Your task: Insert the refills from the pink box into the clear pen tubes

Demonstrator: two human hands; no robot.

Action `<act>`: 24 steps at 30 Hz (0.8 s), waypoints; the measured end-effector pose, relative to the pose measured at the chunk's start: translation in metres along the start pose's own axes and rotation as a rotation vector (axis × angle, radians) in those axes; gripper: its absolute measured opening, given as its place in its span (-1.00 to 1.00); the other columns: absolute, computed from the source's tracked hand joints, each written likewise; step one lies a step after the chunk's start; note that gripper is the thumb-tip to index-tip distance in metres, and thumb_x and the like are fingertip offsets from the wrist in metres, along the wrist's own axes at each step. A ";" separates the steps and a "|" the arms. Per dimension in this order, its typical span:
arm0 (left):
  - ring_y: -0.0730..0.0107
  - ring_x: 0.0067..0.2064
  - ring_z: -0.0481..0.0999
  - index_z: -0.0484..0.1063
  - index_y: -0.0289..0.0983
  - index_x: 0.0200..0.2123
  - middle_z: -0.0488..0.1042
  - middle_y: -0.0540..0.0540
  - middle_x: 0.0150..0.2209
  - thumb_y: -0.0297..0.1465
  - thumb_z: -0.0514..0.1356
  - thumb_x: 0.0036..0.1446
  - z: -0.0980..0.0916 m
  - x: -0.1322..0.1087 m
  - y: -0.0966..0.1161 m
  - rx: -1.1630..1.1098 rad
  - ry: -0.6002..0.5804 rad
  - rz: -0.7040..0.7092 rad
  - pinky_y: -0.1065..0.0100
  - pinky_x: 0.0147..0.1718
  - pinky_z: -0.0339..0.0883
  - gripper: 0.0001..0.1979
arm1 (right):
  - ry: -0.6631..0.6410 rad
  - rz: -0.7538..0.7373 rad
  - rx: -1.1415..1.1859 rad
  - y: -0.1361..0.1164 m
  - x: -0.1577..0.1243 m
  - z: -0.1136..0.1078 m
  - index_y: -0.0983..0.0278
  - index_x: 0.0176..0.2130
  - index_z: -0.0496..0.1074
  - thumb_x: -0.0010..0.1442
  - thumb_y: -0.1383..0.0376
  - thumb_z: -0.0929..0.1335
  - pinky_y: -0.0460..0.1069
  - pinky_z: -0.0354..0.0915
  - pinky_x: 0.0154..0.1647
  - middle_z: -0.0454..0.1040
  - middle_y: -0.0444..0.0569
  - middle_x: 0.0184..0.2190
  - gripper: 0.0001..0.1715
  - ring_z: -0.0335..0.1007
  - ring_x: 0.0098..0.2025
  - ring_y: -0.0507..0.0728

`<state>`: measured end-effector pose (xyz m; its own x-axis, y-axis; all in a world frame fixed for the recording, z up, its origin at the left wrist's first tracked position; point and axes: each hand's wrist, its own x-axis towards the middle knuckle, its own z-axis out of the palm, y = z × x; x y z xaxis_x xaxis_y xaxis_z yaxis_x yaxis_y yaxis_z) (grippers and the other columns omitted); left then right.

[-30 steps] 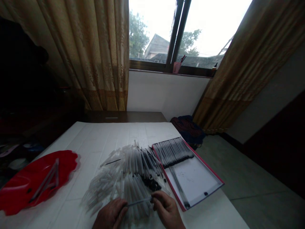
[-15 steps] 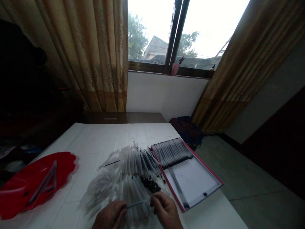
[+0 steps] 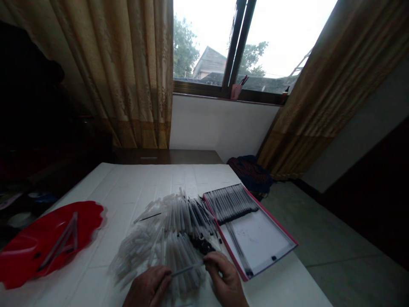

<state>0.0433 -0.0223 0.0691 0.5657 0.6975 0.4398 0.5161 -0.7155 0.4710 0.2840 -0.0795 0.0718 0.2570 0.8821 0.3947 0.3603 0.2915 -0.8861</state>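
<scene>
A thin translucent pen (image 3: 188, 269) is stretched between my two hands at the near edge of the pile. The fingers of my left hand (image 3: 149, 285) are pinched on its left end. My right hand (image 3: 225, 277) grips its right end, where a dark part shows by the fingertips. Under and beyond the hands lies a heap of clear pen barrels (image 3: 137, 245). Small black caps (image 3: 202, 245) are scattered just past my right hand. To the right, an open red-edged box (image 3: 255, 249) holds a row of pens (image 3: 233, 204) with black ends.
A red scalloped tray (image 3: 22, 256) with a few clear pieces in it sits on the left of the white table (image 3: 128, 183). Dark cloth (image 3: 251, 172) lies beyond the table's far right corner. A pink cup (image 3: 235, 91) stands on the windowsill.
Both hands keep their grip on the pen, which tilts slightly more, its right end higher. The view has shifted a little; nothing else visibly changed.
</scene>
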 end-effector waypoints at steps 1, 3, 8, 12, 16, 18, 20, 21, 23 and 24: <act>0.49 -0.42 0.58 0.38 -0.11 -0.20 0.57 0.08 -0.39 -0.15 0.03 0.28 0.001 -0.002 -0.002 -0.017 0.018 0.001 0.57 -0.42 0.42 -0.77 | 0.007 0.020 0.000 0.001 0.000 0.000 0.21 -0.32 0.56 0.21 0.19 0.35 -0.08 0.42 -0.33 0.57 0.00 -0.39 -0.80 0.51 -0.35 0.13; 0.48 -0.40 0.60 0.34 -0.09 -0.12 0.59 0.08 -0.35 -0.11 0.07 0.24 0.003 -0.005 -0.006 -0.039 0.056 -0.010 0.57 -0.40 0.44 -0.75 | 0.013 0.068 0.002 0.004 -0.001 0.001 0.22 -0.31 0.56 0.19 0.17 0.37 -0.10 0.41 -0.39 0.56 0.00 -0.41 -0.79 0.49 -0.41 0.11; 0.49 -0.36 0.61 0.39 -0.10 -0.24 0.58 0.08 -0.37 -0.19 0.02 0.30 0.004 -0.007 -0.010 -0.070 0.028 -0.056 0.57 -0.36 0.45 -0.80 | 0.061 0.145 0.049 0.011 -0.001 -0.002 0.24 -0.30 0.56 0.15 0.12 0.39 -0.08 0.42 -0.34 0.58 0.02 -0.36 -0.75 0.51 -0.35 0.14; 0.46 -0.36 0.61 0.43 -0.11 -0.27 0.59 0.05 -0.37 -0.17 0.01 0.30 0.002 -0.005 -0.008 -0.079 0.027 -0.074 0.56 -0.35 0.46 -0.75 | 0.073 0.155 -0.015 0.013 0.005 -0.009 0.23 -0.28 0.56 0.17 0.18 0.37 -0.05 0.43 -0.26 0.59 0.03 -0.31 -0.79 0.53 -0.25 0.18; 0.46 -0.41 0.61 0.43 -0.12 -0.29 0.59 0.05 -0.41 -0.13 -0.01 0.29 0.002 -0.003 -0.006 -0.079 0.075 -0.068 0.56 -0.39 0.46 -0.70 | 0.020 0.093 -0.224 0.010 0.011 -0.008 0.20 -0.26 0.57 0.15 0.32 0.34 -0.03 0.41 -0.21 0.59 0.02 -0.30 -0.81 0.53 -0.23 0.18; 0.47 -0.43 0.59 0.42 -0.12 -0.30 0.57 0.06 -0.43 -0.13 -0.01 0.29 0.002 -0.003 -0.005 -0.086 0.065 -0.077 0.57 -0.42 0.45 -0.71 | 0.011 0.073 -0.308 0.008 0.012 -0.004 0.18 -0.26 0.57 0.13 0.37 0.34 -0.01 0.40 -0.20 0.59 0.01 -0.32 -0.78 0.52 -0.25 0.19; 0.48 -0.42 0.59 0.41 -0.12 -0.29 0.57 0.06 -0.42 -0.14 0.00 0.30 0.001 -0.003 -0.004 -0.091 0.038 -0.093 0.56 -0.41 0.44 -0.72 | 0.000 0.069 -0.365 0.007 0.013 -0.001 0.17 -0.24 0.56 0.12 0.38 0.33 0.00 0.41 -0.21 0.58 0.01 -0.32 -0.76 0.52 -0.25 0.19; 0.48 -0.42 0.59 0.41 -0.12 -0.29 0.57 0.06 -0.42 -0.15 0.00 0.30 0.000 -0.002 -0.003 -0.094 0.024 -0.100 0.56 -0.41 0.44 -0.73 | -0.005 0.071 -0.386 0.007 0.013 -0.001 0.18 -0.23 0.56 0.11 0.39 0.33 0.01 0.41 -0.20 0.58 0.01 -0.30 -0.74 0.52 -0.24 0.20; 0.48 -0.44 0.58 0.40 -0.13 -0.32 0.56 0.06 -0.45 -0.15 -0.01 0.30 -0.001 -0.002 -0.002 -0.098 0.016 -0.105 0.56 -0.43 0.43 -0.71 | -0.007 0.072 -0.409 0.008 0.013 -0.001 0.18 -0.18 0.54 0.10 0.40 0.33 0.03 0.41 -0.17 0.59 0.02 -0.27 -0.71 0.53 -0.20 0.22; 0.48 -0.45 0.57 0.40 -0.13 -0.33 0.55 0.06 -0.46 -0.14 -0.02 0.30 -0.001 -0.001 -0.002 -0.099 0.024 -0.101 0.57 -0.44 0.43 -0.70 | -0.003 0.070 -0.410 0.008 0.013 -0.001 0.19 -0.17 0.54 0.11 0.40 0.32 0.03 0.40 -0.16 0.59 0.03 -0.25 -0.70 0.53 -0.19 0.23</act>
<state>0.0409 -0.0220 0.0685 0.4976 0.7677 0.4038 0.5031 -0.6347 0.5865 0.2912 -0.0665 0.0704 0.2912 0.8959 0.3356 0.6693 0.0599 -0.7406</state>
